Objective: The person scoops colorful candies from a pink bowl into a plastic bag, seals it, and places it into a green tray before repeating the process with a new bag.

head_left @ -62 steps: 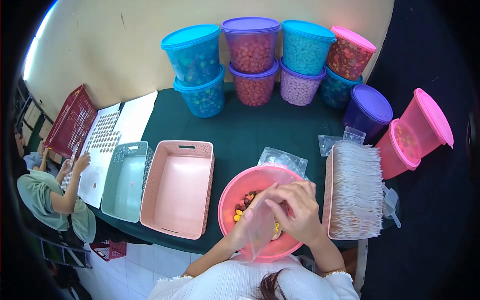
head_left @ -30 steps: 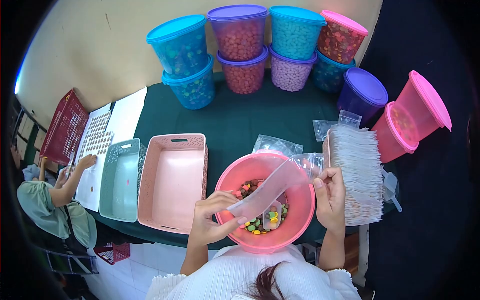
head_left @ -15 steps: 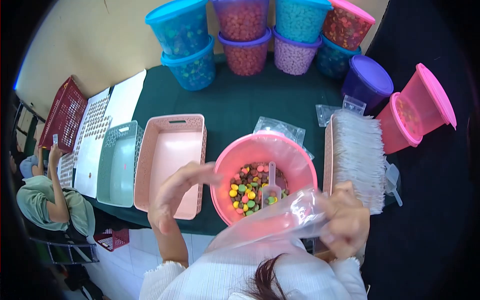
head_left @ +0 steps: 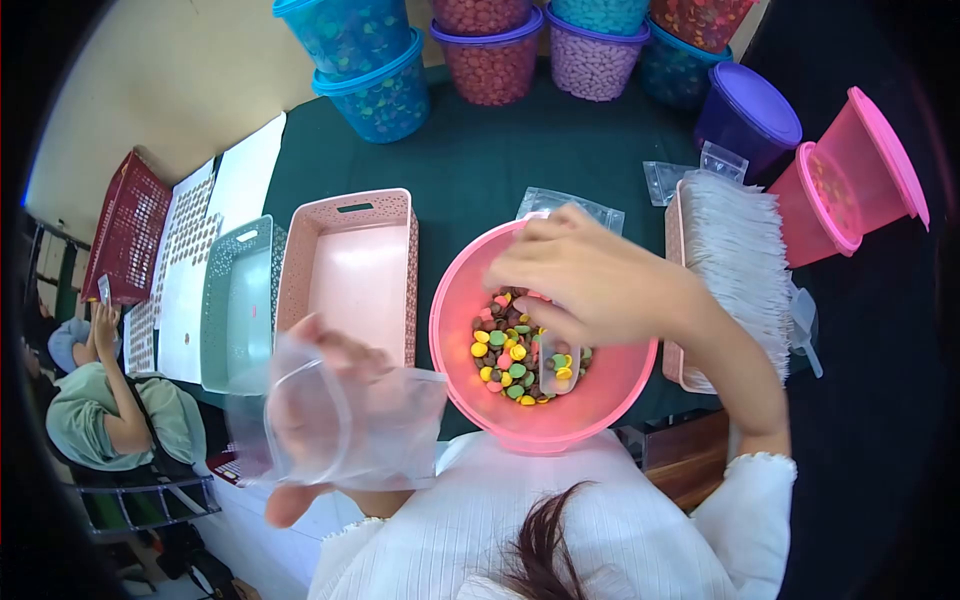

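Note:
My left hand point(head_left: 325, 410) holds a clear plastic bag point(head_left: 400, 415) to the left of the pink bucket point(head_left: 445, 375). Its fingers curl at the bag's top edge, and the thumb sticks out below. Over the bucket, my right hand point(head_left: 575, 275) is closed around the handle of a clear scoop point(head_left: 560, 368); the handle itself is hidden under the fingers. The scoop's bowl rests among small round candies point(head_left: 505, 355) in brown, yellow, green and pink, with a few pieces in it.
An empty pink basket point(head_left: 350, 270) and a green basket point(head_left: 235, 310) stand to the left. At right, another basket point(head_left: 678, 345) is packed with plastic bags point(head_left: 735, 270). Lidded tubs point(head_left: 490, 70) line the back. A co-worker point(head_left: 120, 410) sits far left.
The plastic bag has passed from my right hand to my left and moved left. My right hand has moved up onto the scoop. The view has shifted slightly.

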`<state>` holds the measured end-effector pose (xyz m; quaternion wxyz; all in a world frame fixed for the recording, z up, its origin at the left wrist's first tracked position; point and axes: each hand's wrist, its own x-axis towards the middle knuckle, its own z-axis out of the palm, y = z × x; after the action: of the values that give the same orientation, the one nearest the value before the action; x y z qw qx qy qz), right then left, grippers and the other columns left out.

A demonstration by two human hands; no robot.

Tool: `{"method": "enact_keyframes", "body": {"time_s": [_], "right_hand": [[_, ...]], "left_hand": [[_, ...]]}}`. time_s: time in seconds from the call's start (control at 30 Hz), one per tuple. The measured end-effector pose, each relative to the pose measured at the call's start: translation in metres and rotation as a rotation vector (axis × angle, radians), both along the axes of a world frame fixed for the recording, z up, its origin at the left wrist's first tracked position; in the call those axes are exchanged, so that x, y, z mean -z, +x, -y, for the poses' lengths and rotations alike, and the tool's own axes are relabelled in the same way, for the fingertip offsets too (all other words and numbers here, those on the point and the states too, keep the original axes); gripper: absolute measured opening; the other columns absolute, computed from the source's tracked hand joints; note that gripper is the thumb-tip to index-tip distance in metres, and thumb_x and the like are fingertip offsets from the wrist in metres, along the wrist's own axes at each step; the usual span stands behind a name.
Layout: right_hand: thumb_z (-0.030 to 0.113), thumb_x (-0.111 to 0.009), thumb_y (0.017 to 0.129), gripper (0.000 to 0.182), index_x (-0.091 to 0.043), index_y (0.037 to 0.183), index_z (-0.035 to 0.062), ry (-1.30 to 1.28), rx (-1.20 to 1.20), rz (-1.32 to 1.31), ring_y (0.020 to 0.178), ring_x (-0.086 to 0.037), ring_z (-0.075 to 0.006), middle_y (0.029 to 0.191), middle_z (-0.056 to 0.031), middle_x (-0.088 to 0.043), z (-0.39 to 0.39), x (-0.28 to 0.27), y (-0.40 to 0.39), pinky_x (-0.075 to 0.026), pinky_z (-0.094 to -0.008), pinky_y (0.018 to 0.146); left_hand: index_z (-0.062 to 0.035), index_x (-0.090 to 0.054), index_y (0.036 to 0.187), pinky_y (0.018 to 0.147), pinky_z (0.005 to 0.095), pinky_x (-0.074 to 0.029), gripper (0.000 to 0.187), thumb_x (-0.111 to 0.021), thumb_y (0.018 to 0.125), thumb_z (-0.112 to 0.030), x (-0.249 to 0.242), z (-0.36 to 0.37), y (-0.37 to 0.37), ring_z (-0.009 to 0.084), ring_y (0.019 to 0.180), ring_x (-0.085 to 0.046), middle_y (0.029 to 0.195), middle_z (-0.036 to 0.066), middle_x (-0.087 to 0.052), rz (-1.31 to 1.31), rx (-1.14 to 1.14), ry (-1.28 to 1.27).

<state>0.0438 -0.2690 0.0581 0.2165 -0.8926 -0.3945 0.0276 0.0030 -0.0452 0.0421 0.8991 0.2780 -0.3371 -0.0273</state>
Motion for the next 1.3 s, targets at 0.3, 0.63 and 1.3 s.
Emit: {"method": "enact_keyframes", "body": {"time_s": [0.3, 0.63, 1.3], "right_hand": [[0.033, -0.063, 0.065, 0.044, -0.057, 0.105, 0.0155, -1.15, -0.206, -0.179, 0.113, -0.036, -0.0161, 0.11, 0.0005, -0.053, -0.024, 0.111, 0.023, -0.026, -0.0334, 0.09], [0.019, -0.057, 0.067, 0.026, -0.063, 0.091, 0.0116, -0.906, -0.018, -0.453, 0.094, -0.052, -0.0196, 0.094, -0.0052, -0.059, -0.025, 0.069, 0.021, -0.037, -0.0321, 0.081], [0.025, -0.051, 0.073, 0.031, -0.061, 0.094, 0.0045, -0.837, -0.015, -0.83, 0.088, -0.056, -0.0273, 0.089, -0.0123, -0.06, -0.031, 0.107, 0.044, -0.042, -0.0393, 0.076]], "left_hand": [[0.002, -0.035, 0.113, 0.077, 0.0359, -0.04, 0.113, -0.078, 0.028, -0.059, 0.028, -0.058, 0.001, 0.0235, 0.087, -0.049, 0.097, 0.01, -0.042, 0.291, -0.287, 0.393], [0.0044, -0.041, 0.112, 0.087, 0.0336, -0.033, 0.1, -0.083, 0.033, -0.039, 0.062, -0.037, -0.012, 0.0234, 0.098, -0.047, 0.105, 0.013, -0.046, -0.184, -0.14, 0.927], [0.0034, -0.044, 0.112, 0.086, 0.0338, -0.036, 0.094, -0.08, 0.038, -0.041, 0.062, -0.039, 0.003, 0.0243, 0.099, -0.048, 0.106, 0.014, -0.048, -0.196, 0.037, 1.065]]}}
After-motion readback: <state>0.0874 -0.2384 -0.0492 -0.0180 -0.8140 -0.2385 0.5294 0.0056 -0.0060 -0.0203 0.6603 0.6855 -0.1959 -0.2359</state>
